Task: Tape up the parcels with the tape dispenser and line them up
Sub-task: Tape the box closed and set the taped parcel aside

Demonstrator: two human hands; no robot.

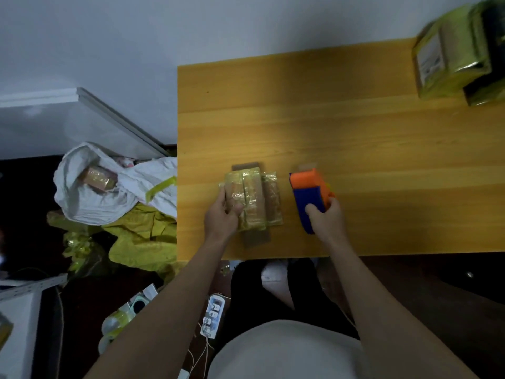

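Observation:
A small flat parcel [257, 201] wrapped in shiny yellowish film lies near the front edge of the wooden table [355, 138]. Strips of brown tape run over it and stick out past its far and near ends. My left hand [222, 214] grips the parcel's left side, thumb on top. My right hand [325, 217] holds the orange and blue tape dispenser [308, 192] by its handle, just right of the parcel, with a short tab of tape showing at its far end. Taped parcels [459, 50] stand at the table's far right corner, blurred.
Left of the table, on the floor, a white sack [109, 187] holds another wrapped parcel [97, 177]. Yellow bags [142, 236] lie beside it. A power strip [213, 315] with cables lies on the floor near my legs. A white wall is behind the table.

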